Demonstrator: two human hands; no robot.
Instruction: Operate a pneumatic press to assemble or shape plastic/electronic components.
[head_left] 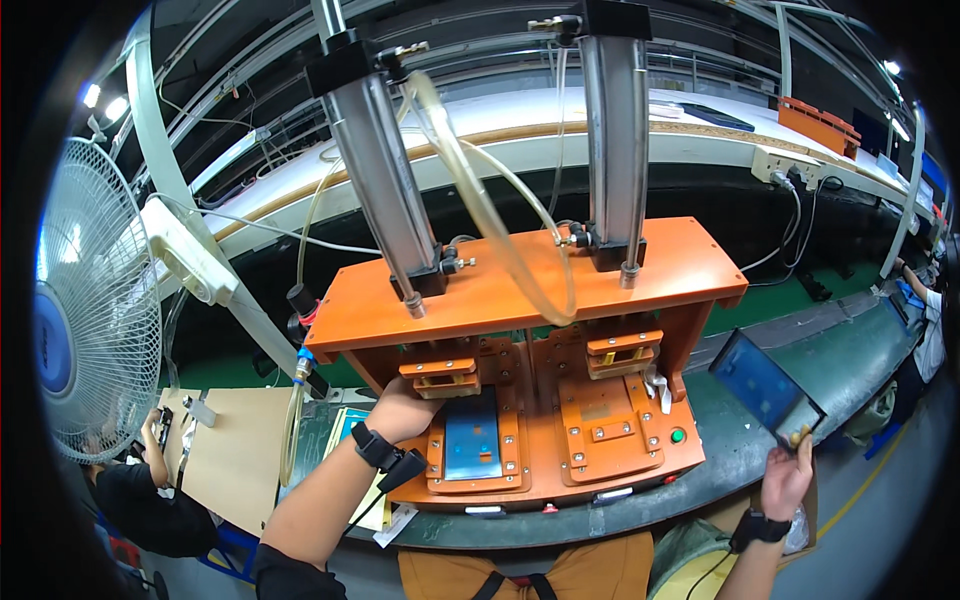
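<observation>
An orange two-station press (520, 295) stands before me on the green bench. At its left station my left hand (405, 410) reaches in under the upper block, beside a blue rectangular panel (470, 450) lying in the orange fixture. The block hides my left fingers. Off the press to the right, my right hand (787, 480) is closed on the lower corner of a dark-framed, glossy blue panel (755, 378), which is tilted up over the bench. The right station's fixture (610, 420) holds no panel.
Two upright air cylinders (380, 160) with clear hoses rise from the press. A green button (678, 436) is on its right front. A white fan (95, 300) and a cardboard sheet (235, 440) are at left. Other people sit at both sides. A power strip (785, 170) hangs behind.
</observation>
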